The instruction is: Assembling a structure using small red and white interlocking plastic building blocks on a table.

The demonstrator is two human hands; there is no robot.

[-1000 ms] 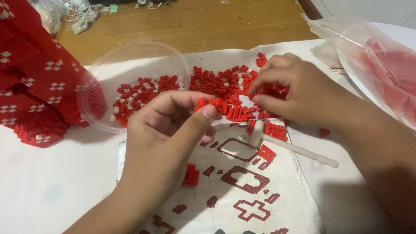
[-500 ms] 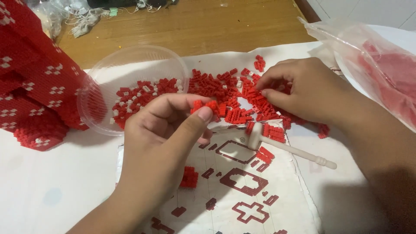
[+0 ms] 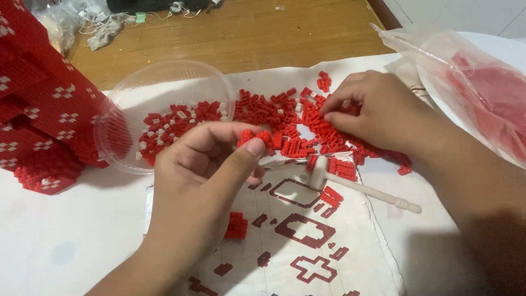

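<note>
The left hand [image 3: 205,181] is pinching a small clump of red bricks [image 3: 255,137] between thumb and fingers, just above the paper sheet [image 3: 307,246]. The right hand [image 3: 378,112] is resting fingers-down on the brick pile [image 3: 296,123]; its fingertips are hiding whatever they are touching, so its grip is unclear. A white tool [image 3: 356,186] is lying near the pile. A clear tub [image 3: 159,87] is lying on its side at the left, and a plastic bag [image 3: 471,87] is running off the right edge.

The white sheet's bare lower left corner [image 3: 60,241] lies open to a hand; the red block structure [image 3: 38,104] walls off the left edge; the tipped clear tub [image 3: 159,82] and the loose brick pile [image 3: 296,123] crowd the middle; the white mallet [image 3: 356,186] lies across the pattern sheet [image 3: 307,246]; the plastic bag [image 3: 471,87] closes the right.
</note>
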